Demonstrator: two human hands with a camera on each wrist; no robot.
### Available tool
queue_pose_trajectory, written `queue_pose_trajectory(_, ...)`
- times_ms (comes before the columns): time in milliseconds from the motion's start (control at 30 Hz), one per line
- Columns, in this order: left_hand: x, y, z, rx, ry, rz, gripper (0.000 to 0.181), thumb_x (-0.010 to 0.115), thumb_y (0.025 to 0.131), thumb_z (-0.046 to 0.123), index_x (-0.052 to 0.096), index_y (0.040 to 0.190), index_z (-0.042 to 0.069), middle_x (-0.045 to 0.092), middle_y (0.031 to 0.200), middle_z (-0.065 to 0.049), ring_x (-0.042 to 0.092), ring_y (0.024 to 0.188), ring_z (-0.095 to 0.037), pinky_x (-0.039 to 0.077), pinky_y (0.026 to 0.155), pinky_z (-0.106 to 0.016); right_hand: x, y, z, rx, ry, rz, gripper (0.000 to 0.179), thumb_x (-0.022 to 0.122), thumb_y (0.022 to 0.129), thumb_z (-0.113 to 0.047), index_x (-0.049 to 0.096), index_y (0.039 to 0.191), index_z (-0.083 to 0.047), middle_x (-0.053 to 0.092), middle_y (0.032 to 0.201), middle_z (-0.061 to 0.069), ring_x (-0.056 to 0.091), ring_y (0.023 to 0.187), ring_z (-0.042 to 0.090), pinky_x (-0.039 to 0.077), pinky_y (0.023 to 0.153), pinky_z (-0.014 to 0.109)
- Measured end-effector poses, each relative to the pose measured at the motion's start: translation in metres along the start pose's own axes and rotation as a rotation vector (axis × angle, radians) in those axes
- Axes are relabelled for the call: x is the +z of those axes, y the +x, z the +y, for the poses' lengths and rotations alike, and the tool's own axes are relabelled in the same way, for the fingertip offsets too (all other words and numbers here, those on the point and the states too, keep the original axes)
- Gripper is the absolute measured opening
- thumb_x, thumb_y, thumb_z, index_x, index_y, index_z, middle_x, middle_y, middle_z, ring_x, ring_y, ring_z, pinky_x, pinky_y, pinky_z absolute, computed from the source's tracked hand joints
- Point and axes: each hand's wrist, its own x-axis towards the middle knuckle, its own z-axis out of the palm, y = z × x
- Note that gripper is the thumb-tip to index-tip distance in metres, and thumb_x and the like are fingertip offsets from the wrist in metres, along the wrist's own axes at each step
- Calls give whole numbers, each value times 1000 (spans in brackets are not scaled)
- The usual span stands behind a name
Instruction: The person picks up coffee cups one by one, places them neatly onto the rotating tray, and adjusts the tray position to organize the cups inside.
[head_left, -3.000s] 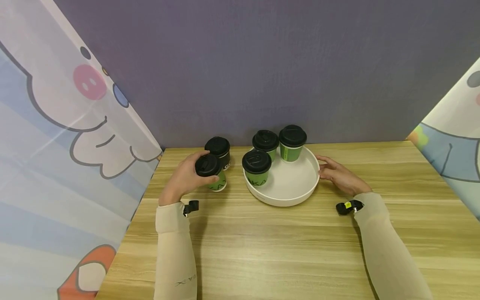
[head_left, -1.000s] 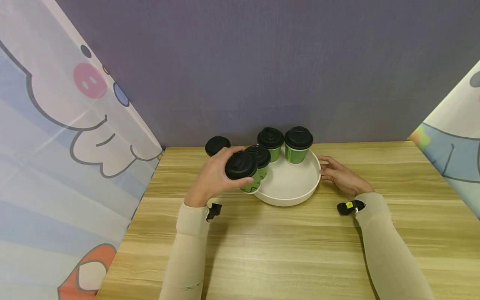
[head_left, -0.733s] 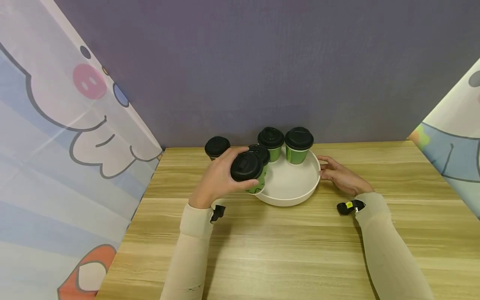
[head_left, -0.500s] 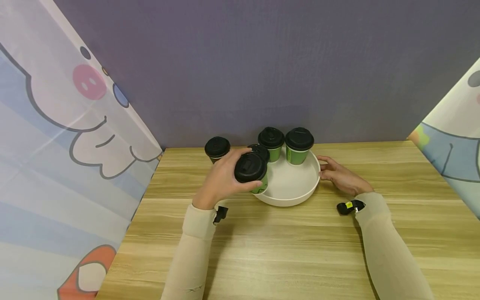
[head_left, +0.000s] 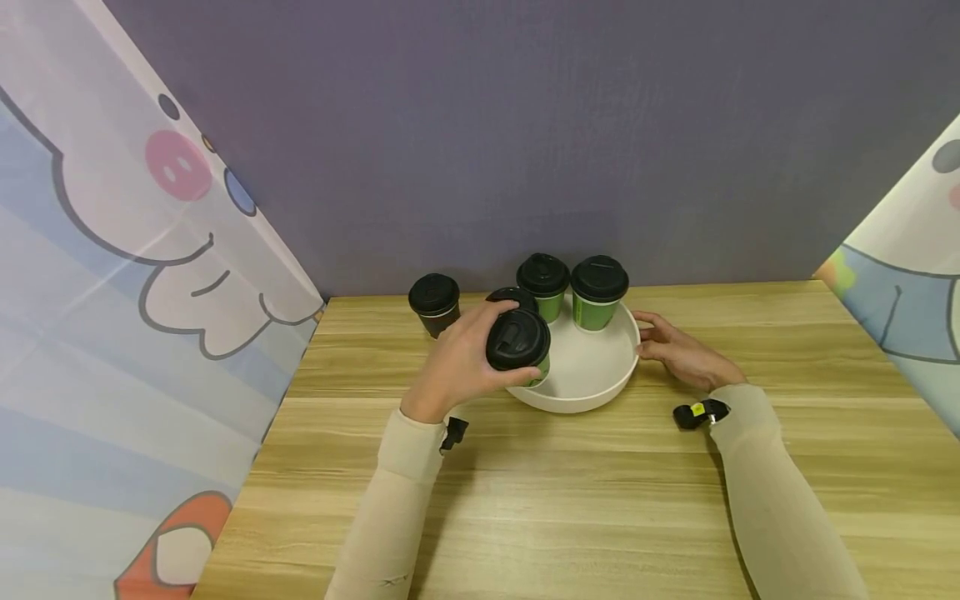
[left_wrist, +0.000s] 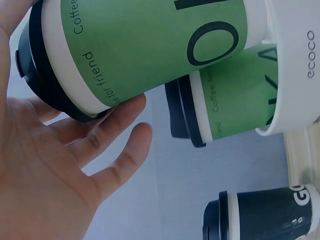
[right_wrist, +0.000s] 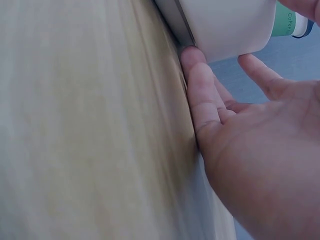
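Note:
My left hand [head_left: 461,362] grips a green paper coffee cup [head_left: 517,340] with a black lid, thumb at the front and fingers behind. The cup is tilted over the front left of a round white tray [head_left: 572,405]; in the left wrist view its base is beside the tray wall, and I cannot tell whether it touches. Right behind it, partly hidden, stands another green cup [left_wrist: 235,95] in the tray. Two more green cups, one left [head_left: 543,283] and one right [head_left: 600,292], stand at the tray's back. Fairly straight fingers of my right hand [head_left: 684,357] touch the tray's right side.
A dark paper cup [head_left: 436,305] with a black lid stands on the wooden table [head_left: 570,500], left of the tray. A grey wall [head_left: 480,150] rises at the table's back edge. Printed cartoon cloths hang at both sides.
My left hand has lifted the green cup from beside the dark cup and carried it right, to the tray's front left. The tray's cups have shifted slightly. My right hand stays at the tray.

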Motion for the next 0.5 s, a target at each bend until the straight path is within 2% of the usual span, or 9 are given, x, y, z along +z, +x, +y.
queue_pose_trajectory(200, 7, 4, 1, 73, 17, 40, 91, 86, 70, 63, 54, 144, 21, 60, 140, 0, 57, 130, -20, 44, 111, -47, -2, 1, 2, 3, -1, -18, 74, 55, 106, -13, 9, 164, -12, 30, 155, 29, 50, 121, 1, 30, 106, 30)
queue_pose_trajectory(333, 11, 5, 2, 86, 30, 59, 90, 87, 70, 61, 55, 143, 21, 62, 136, 0, 57, 127, -19, 44, 109, -47, -2, 0, 2, 2, 4, -33, 77, 56, 105, -12, 6, 164, -12, 27, 158, 31, 46, 124, 3, 26, 110, 38)
queue_pose_trajectory(500, 17, 7, 4, 89, 80, 77, 90, 87, 68, 64, 56, 142, 22, 62, 135, 1, 56, 127, -21, 46, 106, -50, -1, 0, 1, -20, -4, -43, 78, 56, 104, -10, 6, 164, -10, 30, 155, 30, 46, 125, 6, 29, 108, 32)
